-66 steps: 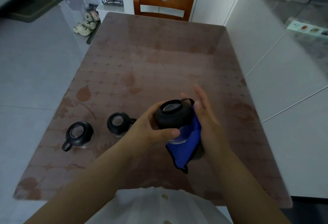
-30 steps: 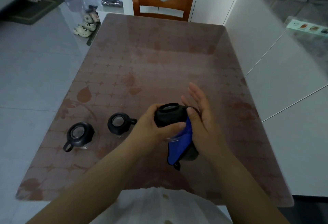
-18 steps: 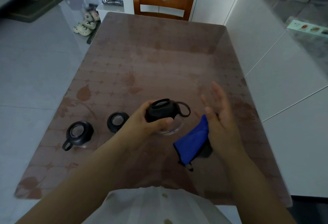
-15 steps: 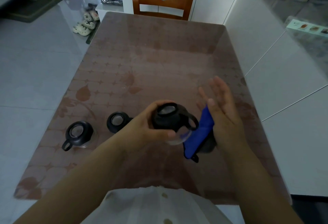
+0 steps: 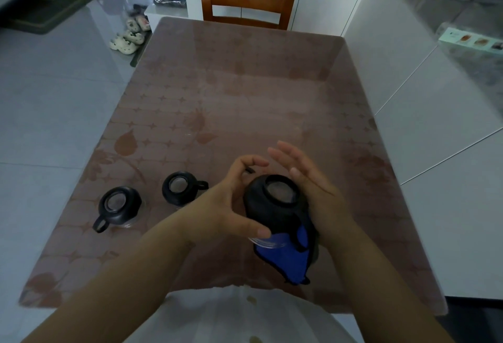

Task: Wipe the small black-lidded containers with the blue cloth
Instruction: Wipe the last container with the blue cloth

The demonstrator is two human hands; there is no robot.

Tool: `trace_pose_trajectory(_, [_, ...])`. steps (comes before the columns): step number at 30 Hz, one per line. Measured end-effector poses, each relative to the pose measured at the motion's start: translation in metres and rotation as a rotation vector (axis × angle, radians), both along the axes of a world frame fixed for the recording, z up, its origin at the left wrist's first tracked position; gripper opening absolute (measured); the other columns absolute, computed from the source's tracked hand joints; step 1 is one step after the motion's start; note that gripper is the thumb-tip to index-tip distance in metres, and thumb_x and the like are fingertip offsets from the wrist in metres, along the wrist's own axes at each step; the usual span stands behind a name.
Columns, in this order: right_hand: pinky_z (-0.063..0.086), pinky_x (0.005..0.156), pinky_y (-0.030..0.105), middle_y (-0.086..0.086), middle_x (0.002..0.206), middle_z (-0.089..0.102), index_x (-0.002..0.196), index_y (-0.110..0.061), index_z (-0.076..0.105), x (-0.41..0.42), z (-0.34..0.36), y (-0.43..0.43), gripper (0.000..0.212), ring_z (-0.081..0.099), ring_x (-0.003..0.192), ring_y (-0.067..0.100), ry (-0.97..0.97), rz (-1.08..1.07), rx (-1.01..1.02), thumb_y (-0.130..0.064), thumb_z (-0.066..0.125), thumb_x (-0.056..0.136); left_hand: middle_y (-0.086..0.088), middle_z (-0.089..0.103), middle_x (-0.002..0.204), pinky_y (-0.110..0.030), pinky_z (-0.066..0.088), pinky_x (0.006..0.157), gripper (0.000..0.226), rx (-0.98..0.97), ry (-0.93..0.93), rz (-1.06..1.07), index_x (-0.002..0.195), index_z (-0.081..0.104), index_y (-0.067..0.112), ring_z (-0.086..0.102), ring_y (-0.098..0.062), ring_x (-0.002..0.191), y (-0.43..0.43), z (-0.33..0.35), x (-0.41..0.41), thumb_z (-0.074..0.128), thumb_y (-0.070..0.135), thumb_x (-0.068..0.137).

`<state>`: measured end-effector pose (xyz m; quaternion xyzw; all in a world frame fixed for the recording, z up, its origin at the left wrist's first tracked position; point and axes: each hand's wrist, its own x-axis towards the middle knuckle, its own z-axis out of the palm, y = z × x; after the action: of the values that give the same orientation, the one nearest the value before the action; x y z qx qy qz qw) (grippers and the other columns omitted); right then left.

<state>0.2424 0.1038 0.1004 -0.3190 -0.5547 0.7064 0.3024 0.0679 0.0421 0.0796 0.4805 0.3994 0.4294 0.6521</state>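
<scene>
**Container in hand, cloth pressed to its right side**

Container (image 5: 275, 204), the black-lidded one being cleaned, is held clear of the table (image 5: 245, 92) above its near edge, a little right of centre, tilted so the lid's clear window faces up toward the camera. The left hand (image 5: 226, 206) steadies it from the left: the thumb lies across the front, just over the glass base, and the curled fingers (image 5: 245, 164) reach behind the lid, seemingly hooked at the lid's handle. That hand is clamped on the container. The right hand (image 5: 315, 193) lies flat against the right side with its fingers straight, close together and pointing away, pressing the blue cloth (image 5: 288, 258) between palm and container. Most of the cloth hangs below the glass base toward the near edge.

To do this step well, the person would likely keep the left grip firm on the lid and turn the container against the cloth rather than rub with a loose palm. The glass looks smooth and could slip. Gathering the hanging cloth up into the palm should give fuller contact around the base.

Two more containers (image 5: 119, 205) (image 5: 179, 187) stand on the table toward its near-left corner, apart from both hands.
</scene>
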Motion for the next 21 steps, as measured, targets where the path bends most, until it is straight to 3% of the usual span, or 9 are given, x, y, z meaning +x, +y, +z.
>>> trace_pose_trajectory(3, [0.049, 0.098, 0.033, -0.006, 0.135, 0.054, 0.117, -0.03, 0.056, 0.008, 0.003, 0.008, 0.032, 0.056, 0.12, 0.012, 0.016, -0.157, 0.021, -0.014, 0.047, 0.091, -0.001, 0.058, 0.126, -0.041, 0.046, 0.102, 0.09, -0.024, 0.069, 0.048, 0.128, 0.03, 0.034, 0.057, -0.022, 0.121, 0.0, -0.003, 0.0, 0.083, 0.012, 0.059])
trace_pose_trajectory(5, [0.043, 0.104, 0.031, -0.011, 0.139, 0.049, 0.124, -0.033, 0.052, 0.013, 0.008, 0.008, 0.037, 0.048, 0.128, 0.01, 0.003, -0.139, 0.126, -0.009, 0.038, 0.098, 0.007, 0.059, 0.126, -0.044, 0.044, 0.105, 0.093, -0.025, 0.123, 0.045, 0.131, 0.025, 0.035, 0.056, -0.017, 0.122, 0.001, -0.005, 0.001, 0.082, 0.014, 0.061])
trace_pose_trajectory(10, [0.033, 0.107, 0.015, -0.021, 0.147, 0.036, 0.138, -0.038, 0.037, 0.003, 0.016, 0.0, 0.043, 0.032, 0.135, -0.005, -0.177, 0.172, 0.299, -0.03, 0.037, 0.096, 0.0, 0.046, 0.143, -0.05, 0.039, 0.109, 0.112, -0.042, 0.106, -0.02, 0.141, 0.017, 0.04, 0.047, -0.017, 0.132, -0.002, -0.008, 0.003, 0.089, 0.016, 0.058])
trace_pose_trajectory(13, [0.033, 0.106, 0.014, -0.018, 0.147, 0.037, 0.135, -0.043, 0.04, 0.002, 0.016, 0.002, 0.041, 0.032, 0.135, -0.004, -0.202, 0.206, 0.261, -0.041, 0.035, 0.094, 0.002, 0.045, 0.145, -0.05, 0.037, 0.11, 0.119, -0.044, 0.106, -0.059, 0.145, 0.011, 0.041, 0.044, -0.016, 0.134, -0.003, -0.008, 0.0, 0.087, 0.01, 0.06])
trace_pose_trajectory(16, [0.039, 0.095, 0.008, -0.013, 0.147, 0.037, 0.133, -0.039, 0.045, 0.002, 0.012, 0.002, 0.039, 0.038, 0.13, -0.008, -0.184, 0.175, 0.183, -0.04, 0.037, 0.095, 0.008, 0.045, 0.146, -0.048, 0.036, 0.111, 0.122, -0.037, 0.143, -0.082, 0.146, 0.006, 0.045, 0.043, -0.012, 0.135, -0.005, -0.007, -0.001, 0.086, 0.011, 0.06])
trace_pose_trajectory(18, [0.043, 0.092, 0.01, -0.013, 0.148, 0.037, 0.132, -0.04, 0.045, 0.001, 0.008, 0.003, 0.038, 0.039, 0.13, -0.006, -0.187, 0.128, 0.139, -0.043, 0.038, 0.095, 0.02, 0.05, 0.139, -0.041, 0.04, 0.109, 0.119, -0.041, 0.14, -0.083, 0.143, 0.008, 0.046, 0.045, -0.007, 0.132, -0.006, -0.006, -0.001, 0.085, 0.01, 0.059])
trace_pose_trajectory(21, [0.042, 0.102, 0.026, -0.01, 0.144, 0.042, 0.13, -0.041, 0.045, -0.002, 0.002, 0.002, 0.042, 0.039, 0.134, 0.011, -0.176, 0.04, 0.052, -0.053, 0.039, 0.091, 0.03, 0.053, 0.132, -0.03, 0.043, 0.105, 0.117, -0.032, 0.126, -0.089, 0.14, 0.011, 0.044, 0.047, -0.004, 0.13, -0.005, -0.005, 0.0, 0.087, 0.012, 0.057])
